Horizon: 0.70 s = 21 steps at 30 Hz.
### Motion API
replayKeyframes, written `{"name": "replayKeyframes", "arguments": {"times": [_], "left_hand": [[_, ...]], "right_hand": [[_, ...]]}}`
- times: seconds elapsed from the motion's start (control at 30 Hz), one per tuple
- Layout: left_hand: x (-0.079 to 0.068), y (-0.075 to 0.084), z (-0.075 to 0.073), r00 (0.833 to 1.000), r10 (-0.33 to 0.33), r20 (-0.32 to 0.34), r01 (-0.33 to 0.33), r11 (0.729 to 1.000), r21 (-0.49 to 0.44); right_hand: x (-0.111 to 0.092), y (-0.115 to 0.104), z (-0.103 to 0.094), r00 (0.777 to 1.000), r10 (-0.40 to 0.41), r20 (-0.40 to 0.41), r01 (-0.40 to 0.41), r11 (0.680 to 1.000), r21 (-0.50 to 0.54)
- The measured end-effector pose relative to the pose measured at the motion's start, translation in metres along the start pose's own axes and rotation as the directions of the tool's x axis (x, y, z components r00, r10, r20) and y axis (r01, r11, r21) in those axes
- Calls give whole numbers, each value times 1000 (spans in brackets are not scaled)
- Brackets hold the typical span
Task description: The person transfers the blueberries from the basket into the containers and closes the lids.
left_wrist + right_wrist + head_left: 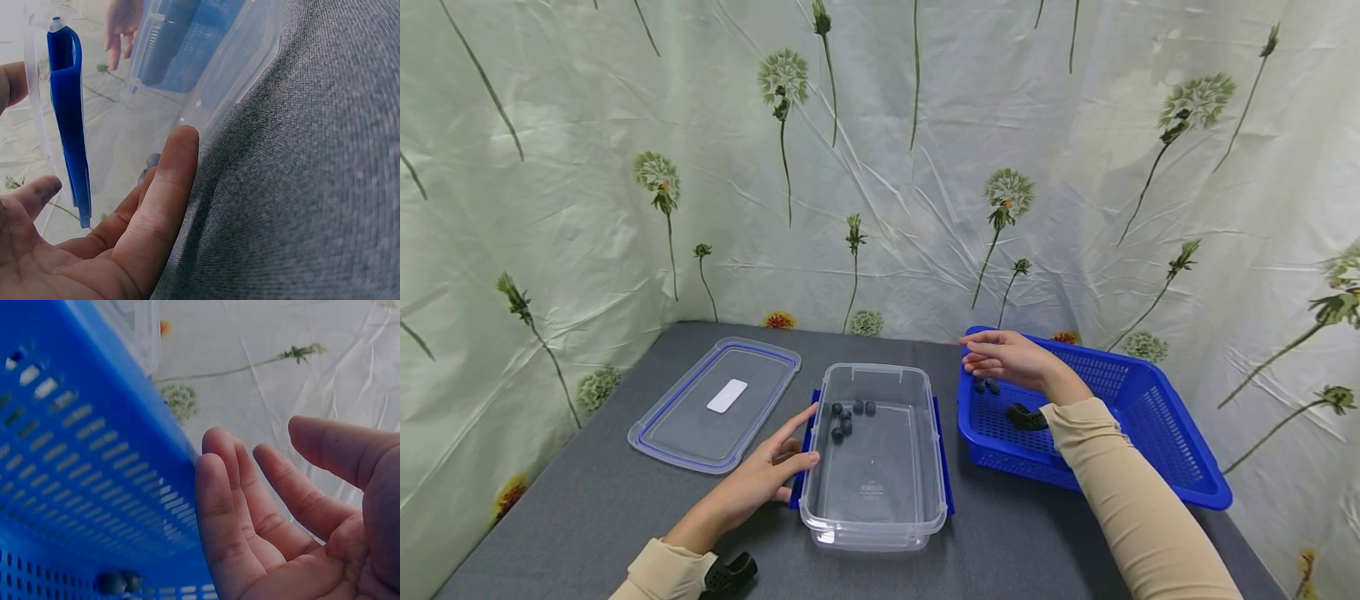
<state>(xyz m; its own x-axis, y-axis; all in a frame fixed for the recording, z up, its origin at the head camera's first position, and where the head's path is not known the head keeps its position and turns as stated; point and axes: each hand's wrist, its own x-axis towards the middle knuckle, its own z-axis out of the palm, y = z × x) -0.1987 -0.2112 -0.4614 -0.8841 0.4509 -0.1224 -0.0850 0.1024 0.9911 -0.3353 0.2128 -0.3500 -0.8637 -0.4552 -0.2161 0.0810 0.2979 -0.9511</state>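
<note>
My left hand (758, 477) touches the left side of a clear plastic food container (880, 533), its thumb and index finger at the rim. In the left wrist view its fingers (172, 187) lie relaxed along the outer wall beside a blue locking clip (69, 119). Several blueberries (837, 434) sit toward the container's far left. My right hand (1011, 360) hovers over the far left corner of a blue plastic basket (1150, 433). Its fingers (219, 512) are loosely bent and apart from the thumb, holding nothing. A few blueberries (980, 387) lie in the basket just below it.
A clear lid (696, 425) with a blue seal and a white label lies flat left of the container. All stands on a grey cloth-covered table (580, 492). A curtain with a dandelion print (880, 183) hangs behind the table. Each wrist wears a black device (1025, 417).
</note>
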Motion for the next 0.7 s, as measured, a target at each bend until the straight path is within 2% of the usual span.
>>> {"name": "replayKeyframes", "arguments": {"times": [0.43, 0.7], "left_hand": [[0, -1, 0, 1000, -6, -1, 6, 1000, -5], [0, 0, -1, 1000, -1, 6, 1, 1000, 11]], "right_hand": [[-5, 21, -21, 996, 56, -65, -56, 998, 10], [-4, 37, -36, 984, 143, -111, -145, 989, -14]]}}
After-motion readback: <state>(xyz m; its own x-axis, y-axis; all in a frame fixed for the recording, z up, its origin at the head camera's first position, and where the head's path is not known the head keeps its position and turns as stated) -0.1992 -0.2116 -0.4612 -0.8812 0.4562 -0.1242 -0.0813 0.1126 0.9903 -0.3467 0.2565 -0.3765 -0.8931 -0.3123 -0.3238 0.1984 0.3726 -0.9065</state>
